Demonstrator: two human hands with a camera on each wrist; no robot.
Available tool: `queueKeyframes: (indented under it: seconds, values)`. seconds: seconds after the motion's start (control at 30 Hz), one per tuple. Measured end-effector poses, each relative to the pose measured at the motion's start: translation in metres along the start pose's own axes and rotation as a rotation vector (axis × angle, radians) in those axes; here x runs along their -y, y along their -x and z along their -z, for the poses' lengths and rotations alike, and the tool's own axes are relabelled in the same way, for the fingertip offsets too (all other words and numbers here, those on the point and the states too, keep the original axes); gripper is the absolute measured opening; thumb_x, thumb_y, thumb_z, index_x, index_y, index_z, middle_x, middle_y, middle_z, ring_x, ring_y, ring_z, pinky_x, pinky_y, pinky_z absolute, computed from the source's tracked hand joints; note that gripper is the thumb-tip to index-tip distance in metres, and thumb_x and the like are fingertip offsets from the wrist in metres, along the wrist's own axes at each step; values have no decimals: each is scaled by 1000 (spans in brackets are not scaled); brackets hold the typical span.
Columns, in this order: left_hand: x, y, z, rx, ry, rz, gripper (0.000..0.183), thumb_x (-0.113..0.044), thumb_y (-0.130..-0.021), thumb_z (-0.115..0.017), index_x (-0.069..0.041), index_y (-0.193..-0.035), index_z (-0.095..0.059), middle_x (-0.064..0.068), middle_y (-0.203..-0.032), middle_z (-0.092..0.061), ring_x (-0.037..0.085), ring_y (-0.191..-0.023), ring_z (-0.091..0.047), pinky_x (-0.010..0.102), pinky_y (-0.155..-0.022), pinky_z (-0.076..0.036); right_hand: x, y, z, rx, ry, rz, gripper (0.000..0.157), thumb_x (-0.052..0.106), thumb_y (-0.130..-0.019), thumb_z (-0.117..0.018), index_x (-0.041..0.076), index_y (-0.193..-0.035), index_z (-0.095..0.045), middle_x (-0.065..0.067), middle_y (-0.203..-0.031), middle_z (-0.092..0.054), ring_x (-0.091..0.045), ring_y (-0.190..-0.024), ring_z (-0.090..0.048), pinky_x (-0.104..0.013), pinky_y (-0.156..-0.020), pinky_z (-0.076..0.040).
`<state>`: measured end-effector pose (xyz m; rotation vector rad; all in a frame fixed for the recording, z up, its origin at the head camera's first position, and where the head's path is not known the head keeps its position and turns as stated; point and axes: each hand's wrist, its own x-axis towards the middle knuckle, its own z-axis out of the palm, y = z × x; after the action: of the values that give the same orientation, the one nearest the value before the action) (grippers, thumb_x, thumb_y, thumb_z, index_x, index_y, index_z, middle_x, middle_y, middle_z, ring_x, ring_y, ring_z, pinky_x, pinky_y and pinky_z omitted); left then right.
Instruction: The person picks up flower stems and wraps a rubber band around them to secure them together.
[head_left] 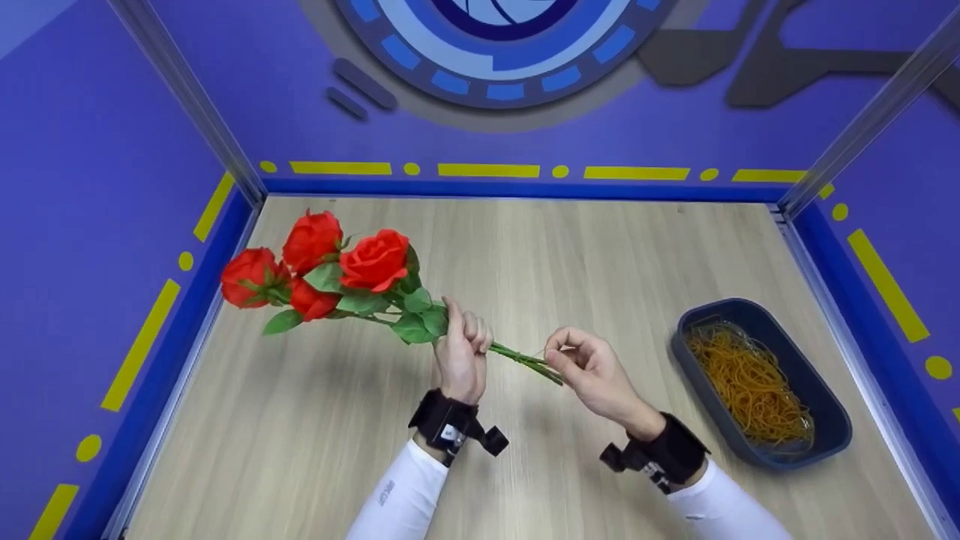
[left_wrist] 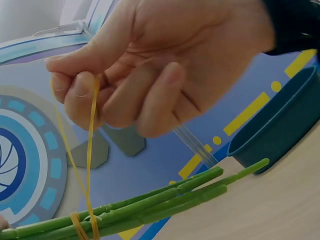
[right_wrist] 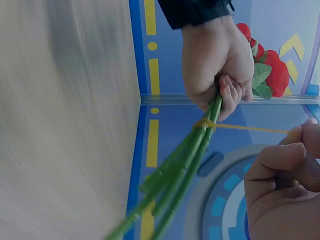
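Note:
My left hand [head_left: 463,358] grips the green stems [head_left: 517,355] of several red roses [head_left: 375,261] with leaves. The blooms point to the left and the cut ends to the right, held above the table. A thin yellow rubber band [left_wrist: 91,145] is looped round the stems beyond the left fist. My right hand [head_left: 596,375] pinches its free loop between thumb and fingers. Between that pinch and the stems the band is drawn taut, as the right wrist view shows. Wraps of the band [right_wrist: 204,123] sit tight on the stems near the left hand.
A dark blue plastic tub [head_left: 825,409] stands on the table at the right, with a tangled heap of yellow rubber bands [head_left: 750,382] inside. Blue printed panels [head_left: 487,139] wall the wooden table [head_left: 600,255] at the back and both sides.

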<state>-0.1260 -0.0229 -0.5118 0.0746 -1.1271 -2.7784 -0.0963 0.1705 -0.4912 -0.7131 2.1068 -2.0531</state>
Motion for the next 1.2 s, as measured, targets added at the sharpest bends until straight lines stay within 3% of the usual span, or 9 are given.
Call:
queueKeyframes:
  seconds: [0.23, 0.37, 0.57, 0.8, 1.07, 1.2]
  values:
    - [-6, 9, -6, 96, -83, 48, 59, -37, -116, -38, -13, -64, -22, -6, -61, -16, 8, -50, -17, 22, -51, -17, 21, -17, 22, 81, 406, 258, 14, -7, -92, -71, 6, -93, -67, -4, -81, -64, 0, -57, -35, -18, -48, -32]
    - [-14, 12, -11, 153, -80, 100, 59, -38, -116, -38, -13, -64, -22, -6, -62, -16, 7, -50, -19, 21, -50, -19, 27, -26, 34, 79, 480, 303, 16, -5, -91, -73, 10, -91, -68, -4, -80, -65, -4, -58, -37, -18, -50, -31]
    - [-22, 14, -13, 202, -29, 179, 60, -38, -117, -30, -14, -63, -18, -6, -63, -12, 6, -50, -18, 21, -52, -17, 13, -35, 48, 68, 405, 264, 17, -9, -92, -70, 7, -92, -68, -6, -81, -63, -12, -52, -32, -25, -48, -29]
    - [-31, 22, -19, 241, 48, 297, 60, -40, -117, -25, -17, -62, -16, -7, -61, -12, 2, -47, -22, 20, -50, -15, -6, -34, 48, 67, 256, 82, 4, -4, -99, -65, -2, -95, -66, 12, -87, -61, -1, -53, -32, -20, -50, -32]
    - [-37, 26, -25, 232, 204, 338, 55, -40, -117, -23, -18, -68, -14, -8, -63, -10, 5, -51, -14, 22, -54, -8, -26, -20, 37, 27, 110, -50, 10, 0, -103, -63, -8, -97, -62, 14, -80, -56, 1, -48, -29, -31, -41, -22]
    - [-37, 27, -26, 214, 253, 334, 53, -41, -117, -22, -20, -69, -12, -8, -63, -10, 5, -51, -14, 22, -54, -8, -39, -12, 24, -25, 61, -145, 16, 5, -104, -64, -11, -101, -63, 14, -84, -59, 3, -47, -31, -21, -42, -23]
